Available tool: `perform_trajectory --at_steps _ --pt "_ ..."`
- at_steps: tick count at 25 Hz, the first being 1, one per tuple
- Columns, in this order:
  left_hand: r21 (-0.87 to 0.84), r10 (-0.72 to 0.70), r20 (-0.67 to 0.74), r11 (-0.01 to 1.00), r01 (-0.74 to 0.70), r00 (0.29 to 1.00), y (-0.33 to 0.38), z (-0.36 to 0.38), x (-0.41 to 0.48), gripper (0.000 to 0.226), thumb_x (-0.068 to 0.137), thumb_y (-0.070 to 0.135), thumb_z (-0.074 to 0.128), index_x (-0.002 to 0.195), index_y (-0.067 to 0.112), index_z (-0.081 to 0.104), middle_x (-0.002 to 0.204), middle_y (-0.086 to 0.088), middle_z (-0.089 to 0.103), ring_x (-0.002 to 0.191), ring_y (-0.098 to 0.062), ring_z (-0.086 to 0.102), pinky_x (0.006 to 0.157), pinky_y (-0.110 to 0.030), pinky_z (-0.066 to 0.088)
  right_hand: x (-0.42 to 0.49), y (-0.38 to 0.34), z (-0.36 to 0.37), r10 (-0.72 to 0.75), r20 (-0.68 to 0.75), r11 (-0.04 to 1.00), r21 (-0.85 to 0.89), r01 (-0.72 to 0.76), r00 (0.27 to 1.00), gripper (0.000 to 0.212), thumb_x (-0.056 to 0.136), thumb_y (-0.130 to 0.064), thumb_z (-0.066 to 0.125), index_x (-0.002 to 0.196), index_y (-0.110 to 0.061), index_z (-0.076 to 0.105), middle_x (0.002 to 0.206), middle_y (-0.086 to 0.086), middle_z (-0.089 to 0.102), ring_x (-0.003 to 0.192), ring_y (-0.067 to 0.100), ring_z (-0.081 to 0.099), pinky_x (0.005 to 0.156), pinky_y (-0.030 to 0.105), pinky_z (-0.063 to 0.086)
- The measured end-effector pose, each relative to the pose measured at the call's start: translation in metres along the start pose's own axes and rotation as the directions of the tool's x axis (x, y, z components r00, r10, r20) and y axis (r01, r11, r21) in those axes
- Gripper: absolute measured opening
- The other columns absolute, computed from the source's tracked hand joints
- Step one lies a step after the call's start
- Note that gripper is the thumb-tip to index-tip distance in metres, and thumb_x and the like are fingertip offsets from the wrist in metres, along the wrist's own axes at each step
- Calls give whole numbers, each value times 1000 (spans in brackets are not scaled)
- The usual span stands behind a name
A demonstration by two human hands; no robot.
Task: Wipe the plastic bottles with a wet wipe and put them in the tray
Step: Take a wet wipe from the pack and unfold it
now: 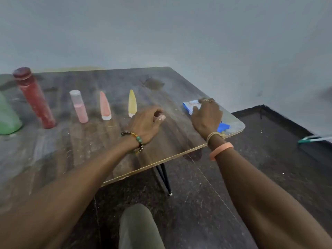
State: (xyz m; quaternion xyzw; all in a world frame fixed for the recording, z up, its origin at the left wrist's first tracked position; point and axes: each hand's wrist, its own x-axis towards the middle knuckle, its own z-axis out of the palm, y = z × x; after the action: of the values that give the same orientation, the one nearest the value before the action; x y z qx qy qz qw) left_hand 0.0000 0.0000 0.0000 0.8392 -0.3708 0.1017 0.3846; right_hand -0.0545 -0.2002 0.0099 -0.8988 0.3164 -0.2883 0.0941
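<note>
Several plastic bottles stand in a row on the dark wooden table [89,159]: a tall red bottle [35,99], a pink bottle [80,107] with a clear cap, a salmon tube [105,106] and a yellow tube [132,104]. A blue and white wet wipe pack [190,106] lies near the table's right corner. My right hand [206,116] covers the pack, fingers curled over its far edge and thumb at its left side. My left hand [146,124] hovers over the table just right of the yellow tube, fingers loosely curled, holding nothing. The image is blurred.
A green object [8,117] sits at the table's left edge, cut off by the frame. The table's front edge runs diagonally under my wrists, with a black leg [164,178] below. Dark floor lies to the right, with a teal-tipped stick [312,139] on it. My knee [138,227] shows below.
</note>
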Motion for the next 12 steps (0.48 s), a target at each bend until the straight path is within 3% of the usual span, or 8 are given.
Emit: perform_trajectory --at_steps 3,6,12 --pt "-40 -40 68 998 42 997 12 34 33 18 98 27 58 109 16 66 106 -2 70 94 -18 65 85 -37 54 21 30 4 68 152 970 -240 -30 986 35 93 -37 50 113 -12 65 122 11 59 111 35 53 92 42 39" --pt "-70 -76 146 994 87 986 27 67 58 17 95 24 59 109 17 67 106 0 72 96 -19 66 86 -31 50 28 48 15 110 275 963 -266 -34 955 35 94 -43 48 100 -12 63 112 11 64 104 34 57 88 41 39" --pt "-87 -121 220 986 143 968 36 110 90 20 96 17 57 112 10 68 113 -9 70 105 -30 64 94 -41 51 32 63 32 73 227 978 -206 -26 971 24 97 -24 45 94 -13 66 100 11 67 94 34 58 80 39 35"
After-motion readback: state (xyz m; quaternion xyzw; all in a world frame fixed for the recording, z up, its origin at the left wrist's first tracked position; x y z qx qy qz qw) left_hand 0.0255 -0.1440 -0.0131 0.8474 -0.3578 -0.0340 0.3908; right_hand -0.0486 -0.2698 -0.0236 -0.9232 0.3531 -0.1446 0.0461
